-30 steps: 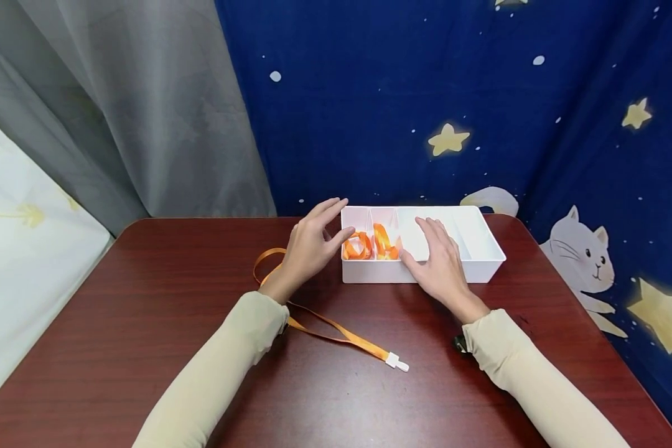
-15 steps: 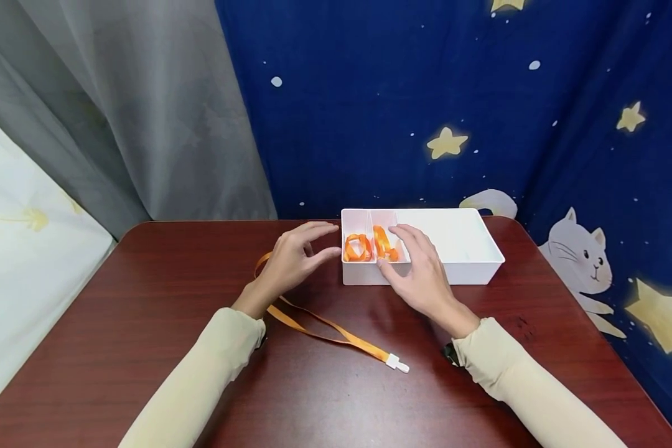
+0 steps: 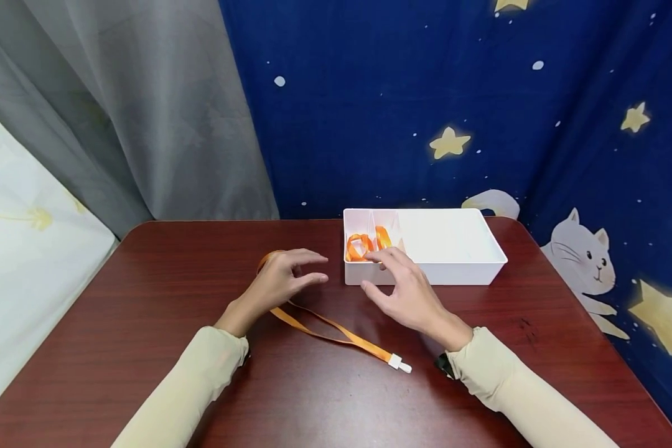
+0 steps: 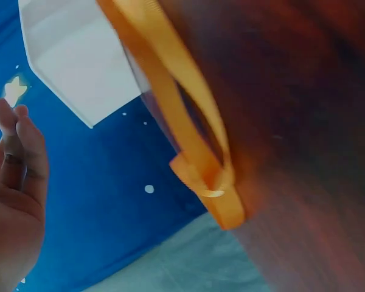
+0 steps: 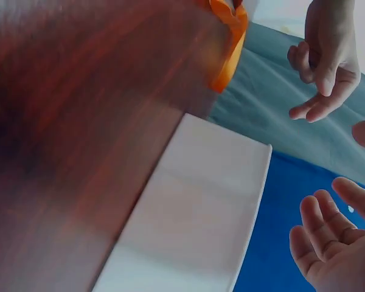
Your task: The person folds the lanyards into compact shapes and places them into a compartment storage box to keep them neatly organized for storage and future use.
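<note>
My left hand point(image 3: 280, 280) hovers over the table's left-middle with thumb and fingers apart, holding nothing. Beneath it an orange lanyard point(image 3: 364, 345) lies stretched on the table, its white clip point(image 3: 399, 363) pointing toward the near right; the hand and wrist hide part of the strap. My right hand point(image 3: 409, 292), fingers spread and relaxed, is in front of a white divided box point(image 3: 453, 274) and overlaps its front wall in the head view. Inside the box, a coiled orange lanyard point(image 3: 358, 246) fills the leftmost compartment. Another orange lanyard point(image 3: 383, 236) sits one compartment over, partly covered by my fingers.
The dark red wooden table point(image 3: 162, 298) reaches back to a grey curtain point(image 3: 201, 124) and a blue star-printed curtain point(image 3: 369, 112). The box stands near the table's back edge. In the left wrist view, the loose lanyard's loop point(image 4: 225, 194) shows close up.
Both hands have drawn back from the box toward the person, the right one also shifting left from above the compartments. The box and lanyards stay put.
</note>
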The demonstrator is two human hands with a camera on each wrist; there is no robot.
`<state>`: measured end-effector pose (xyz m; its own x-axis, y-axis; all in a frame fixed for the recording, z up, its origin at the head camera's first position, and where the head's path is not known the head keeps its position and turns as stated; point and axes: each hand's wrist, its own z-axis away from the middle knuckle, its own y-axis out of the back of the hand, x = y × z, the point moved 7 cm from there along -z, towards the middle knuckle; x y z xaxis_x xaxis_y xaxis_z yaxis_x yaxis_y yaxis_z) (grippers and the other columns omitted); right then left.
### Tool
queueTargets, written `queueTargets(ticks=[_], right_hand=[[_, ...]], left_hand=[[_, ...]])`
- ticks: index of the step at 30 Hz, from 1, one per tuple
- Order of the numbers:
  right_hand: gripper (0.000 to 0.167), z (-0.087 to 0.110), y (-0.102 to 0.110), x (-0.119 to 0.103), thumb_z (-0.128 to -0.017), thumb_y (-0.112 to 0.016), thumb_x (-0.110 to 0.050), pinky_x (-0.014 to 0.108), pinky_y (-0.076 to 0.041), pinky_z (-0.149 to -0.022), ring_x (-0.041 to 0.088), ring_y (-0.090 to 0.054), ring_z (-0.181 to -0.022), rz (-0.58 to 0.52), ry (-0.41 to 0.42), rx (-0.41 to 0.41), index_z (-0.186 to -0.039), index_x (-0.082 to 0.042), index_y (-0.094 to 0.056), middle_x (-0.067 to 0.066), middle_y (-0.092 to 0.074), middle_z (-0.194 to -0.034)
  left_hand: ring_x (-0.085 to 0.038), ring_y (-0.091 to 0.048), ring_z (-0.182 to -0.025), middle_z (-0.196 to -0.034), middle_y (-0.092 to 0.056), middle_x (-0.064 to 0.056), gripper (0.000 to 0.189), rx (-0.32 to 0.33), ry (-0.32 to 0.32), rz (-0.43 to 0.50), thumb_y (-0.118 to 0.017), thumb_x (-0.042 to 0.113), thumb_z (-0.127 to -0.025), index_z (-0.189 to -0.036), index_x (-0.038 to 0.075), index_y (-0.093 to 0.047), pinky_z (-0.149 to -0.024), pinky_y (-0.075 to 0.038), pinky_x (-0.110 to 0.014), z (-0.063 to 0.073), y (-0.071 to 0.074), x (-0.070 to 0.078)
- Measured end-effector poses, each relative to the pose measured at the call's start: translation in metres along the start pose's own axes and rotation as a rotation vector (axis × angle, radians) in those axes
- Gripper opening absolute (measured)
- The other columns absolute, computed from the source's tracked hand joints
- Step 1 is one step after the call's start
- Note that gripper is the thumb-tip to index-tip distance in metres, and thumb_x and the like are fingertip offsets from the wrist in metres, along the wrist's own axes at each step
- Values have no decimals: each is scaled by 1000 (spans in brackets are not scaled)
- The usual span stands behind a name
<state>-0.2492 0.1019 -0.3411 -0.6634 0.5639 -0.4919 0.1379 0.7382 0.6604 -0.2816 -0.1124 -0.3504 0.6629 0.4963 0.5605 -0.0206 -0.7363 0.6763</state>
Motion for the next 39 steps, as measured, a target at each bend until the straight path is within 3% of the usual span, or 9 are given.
queueTargets(ticks=[3,9,16,21,23,28,33,39], right_hand=[[45,3,-6,-2,-86,-75,-26,38,-50,-83,24,-60,-101,-10,-3,-42,-127,-10,-63,1,-61,-120],[45,8,-21,-4,-87,-74,-28,37,-52,-82,19,-60,-98,0,-2,-141,-127,-12,-63,0,-62,-119],[46,14,-43,-7,-87,-75,-33,34,-52,-78,19,-63,-91,13,18,-287,-126,-11,-63,1,-65,-115],[49,18,-56,-8,-88,-74,-36,38,-52,-79,20,-63,-90,34,0,-385,-128,-10,-62,6,-65,-118],[50,19,-59,-10,-88,-74,-36,37,-52,-78,19,-63,-88,34,-3,-410,-128,-9,-62,7,-65,-118],[50,20,-66,-13,-88,-75,-36,33,-51,-73,17,-62,-82,45,7,-446,-127,-8,-63,6,-65,-112],[52,20,-72,-14,-88,-74,-40,33,-51,-75,13,-60,-88,84,2,-487,-127,-9,-63,3,-66,-112],[51,23,-80,-15,-87,-74,-43,26,-45,-64,8,-53,-79,99,1,-568,-125,-10,-64,-4,-63,-99]], left_hand=[[-12,-62,-85,-110,-73,-2,31,-27,0,35,-82,21,-83,-112,11,-76,-67,-52,-31,4,-3,-4],[-27,-67,-96,-108,-74,-4,34,-82,28,116,-84,21,-81,-111,9,-76,-77,-55,-45,12,-8,-14],[-21,-58,-74,-112,-72,-6,46,-249,132,94,-87,28,-77,-116,8,-74,-64,-49,-26,22,-17,-25],[-17,-61,-85,-116,-71,-1,54,-359,175,79,-90,27,-73,-120,9,-73,-76,-51,-30,26,-23,-29],[-16,-62,-95,-115,-72,-2,55,-406,188,99,-90,27,-72,-120,8,-72,-84,-52,-34,28,-26,-30],[-17,-66,-102,-107,-74,-4,53,-500,211,149,-90,22,-73,-119,3,-72,-89,-53,-39,32,-31,-33],[-17,-65,-92,-100,-72,-2,52,-551,227,149,-90,18,-72,-119,4,-71,-78,-53,-28,35,-33,-37],[-14,-59,-74,-98,-69,-3,53,-588,263,178,-89,12,-72,-121,3,-70,-65,-50,-24,36,-35,-40]])
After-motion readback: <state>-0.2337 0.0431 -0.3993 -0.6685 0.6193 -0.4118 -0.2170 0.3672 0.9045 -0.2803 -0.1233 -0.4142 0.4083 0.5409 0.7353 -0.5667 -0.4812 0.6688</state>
